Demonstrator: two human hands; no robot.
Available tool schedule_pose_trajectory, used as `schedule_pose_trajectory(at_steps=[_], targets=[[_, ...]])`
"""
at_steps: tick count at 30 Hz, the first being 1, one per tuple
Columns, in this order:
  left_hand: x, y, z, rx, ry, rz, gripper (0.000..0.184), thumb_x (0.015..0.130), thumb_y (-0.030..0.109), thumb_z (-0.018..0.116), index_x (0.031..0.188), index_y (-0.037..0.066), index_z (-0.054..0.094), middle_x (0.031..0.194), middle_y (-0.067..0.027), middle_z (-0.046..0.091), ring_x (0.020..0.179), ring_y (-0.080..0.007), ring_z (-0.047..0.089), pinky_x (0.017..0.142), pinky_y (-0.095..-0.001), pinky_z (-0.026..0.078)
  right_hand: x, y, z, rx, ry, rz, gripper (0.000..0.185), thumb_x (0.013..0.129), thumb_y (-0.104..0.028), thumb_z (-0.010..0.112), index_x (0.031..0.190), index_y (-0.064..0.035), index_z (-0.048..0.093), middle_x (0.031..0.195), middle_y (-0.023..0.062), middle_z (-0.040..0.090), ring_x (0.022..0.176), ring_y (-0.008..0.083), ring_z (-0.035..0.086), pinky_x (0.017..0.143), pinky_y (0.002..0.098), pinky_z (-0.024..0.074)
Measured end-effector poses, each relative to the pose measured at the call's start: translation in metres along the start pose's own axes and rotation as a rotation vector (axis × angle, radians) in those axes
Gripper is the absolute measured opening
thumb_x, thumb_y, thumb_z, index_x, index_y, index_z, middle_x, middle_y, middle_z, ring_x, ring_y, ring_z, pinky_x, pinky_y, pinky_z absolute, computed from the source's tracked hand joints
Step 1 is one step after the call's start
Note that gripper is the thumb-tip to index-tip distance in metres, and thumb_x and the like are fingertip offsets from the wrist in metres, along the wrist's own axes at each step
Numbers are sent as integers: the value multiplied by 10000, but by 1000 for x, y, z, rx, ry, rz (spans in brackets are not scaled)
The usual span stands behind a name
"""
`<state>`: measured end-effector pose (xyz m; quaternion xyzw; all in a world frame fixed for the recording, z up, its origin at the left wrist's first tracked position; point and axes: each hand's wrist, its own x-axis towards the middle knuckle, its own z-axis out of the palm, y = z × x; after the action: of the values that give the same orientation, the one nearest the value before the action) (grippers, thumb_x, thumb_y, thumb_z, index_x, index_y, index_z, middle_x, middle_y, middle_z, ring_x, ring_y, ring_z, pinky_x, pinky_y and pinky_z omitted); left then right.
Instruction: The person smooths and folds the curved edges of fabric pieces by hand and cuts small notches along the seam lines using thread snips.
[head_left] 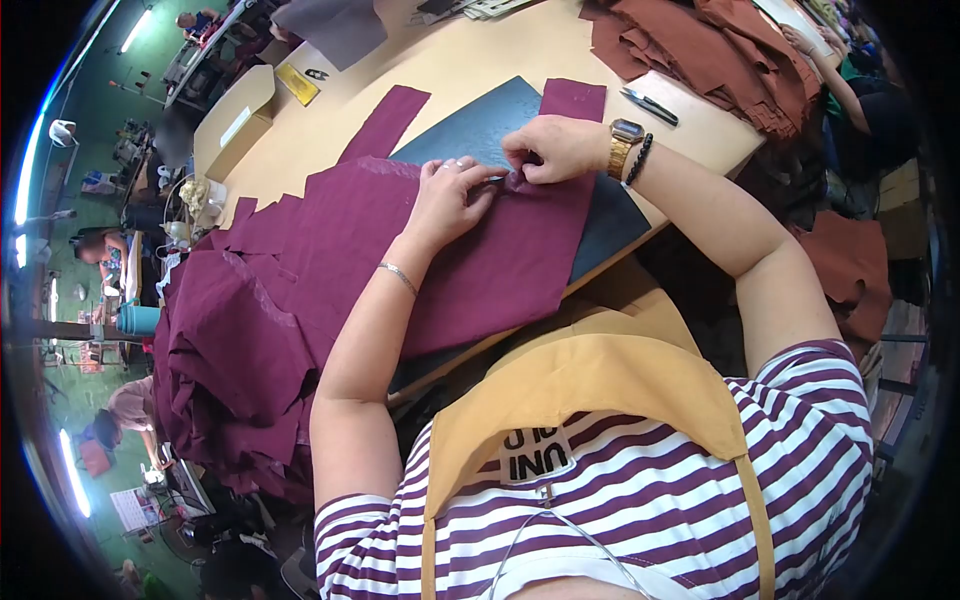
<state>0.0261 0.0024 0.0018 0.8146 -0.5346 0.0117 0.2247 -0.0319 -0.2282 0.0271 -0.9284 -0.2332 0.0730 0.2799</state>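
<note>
Right fingers (520,142) are pinching maroon fabric panel (490,265) at its edge, gap nil; left fingers (472,178) are nearly meeting just beside, hold unclear; panel is lying under both, tensioning it evenly should be helping

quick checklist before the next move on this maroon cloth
1. Left hand at the maroon cloth: ok.
2. Right hand at the cloth, close to the left: ok.
3. Right hand's pinch firm: cannot tell, contact partly hidden.
4. Small shiny item by the left hand identified: cannot tell, too small.
5. Cloth flat throughout: not ok, bunched in folds at the picture's left.
6. Dark tool away from both hands: ok, on the table.
</note>
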Motion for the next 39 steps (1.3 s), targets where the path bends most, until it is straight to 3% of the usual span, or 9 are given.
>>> schedule_pose_trajectory(at_steps=[5,14,17,20,23,26,29,33,39], targets=[[-4,-15,7,-78,63,4,166,871,169,660,1030,147,704,952,-22,645,918,-218,603,915,-387,368,-7,21,5,-69,133,-139,157,785,-70,626,940,-52,652,848,115,645,816,301,617,745,391,498],[-10,-11,-4,94,33,8,164,887,148,632,1023,204,704,975,-1,649,989,-209,619,1087,-561,306,-29,21,29,-413,379,-303,173,807,-53,567,937,-86,676,919,38,617,834,227,600,727,346,513],[-13,-17,-5,204,66,110,161,876,152,620,1007,212,693,984,31,653,985,-185,624,1058,-587,334,-31,20,31,-469,354,-320,142,822,-71,531,887,-94,655,972,59,624,934,238,617,791,335,511],[-14,-18,-4,268,99,163,185,856,141,624,1002,232,691,975,42,650,970,-164,630,1057,-585,339,-33,3,23,-639,308,-296,186,808,-133,567,950,-82,676,969,36,636,941,220,598,841,341,467],[-15,-19,-1,320,136,183,185,846,139,627,983,244,690,970,51,648,950,-153,634,1059,-588,335,-31,-16,25,-684,154,-34,234,830,-235,597,1001,-96,676,986,56,641,1020,222,578,932,398,415],[-17,-19,1,339,168,190,175,842,144,630,973,244,688,962,58,646,930,-150,638,1061,-592,332,-30,-43,31,-625,198,57,270,880,-327,569,928,-91,690,1022,80,652,1078,251,565,921,499,407],[-18,-18,0,334,176,182,160,842,152,632,964,238,689,955,59,645,930,-153,639,1061,-597,328,-27,-37,52,-765,417,-61,306,910,-340,555,963,-67,684,1034,101,656,1093,260,564,964,529,374],[-19,-19,-1,335,188,181,150,841,160,636,952,244,692,950,65,643,927,-148,640,1068,-596,319,-24,-58,60,-669,332,107,392,907,-374,576,1144,-67,630,1092,108,633,1161,255,540,1041,541,312],[-24,-36,-11,384,196,199,149,845,165,638,947,257,693,933,83,641,914,-123,638,1084,-587,308,-18,-52,70,-652,382,77,407,911,-373,577,1200,-87,593,1086,99,615,1095,247,568,1029,529,344]])
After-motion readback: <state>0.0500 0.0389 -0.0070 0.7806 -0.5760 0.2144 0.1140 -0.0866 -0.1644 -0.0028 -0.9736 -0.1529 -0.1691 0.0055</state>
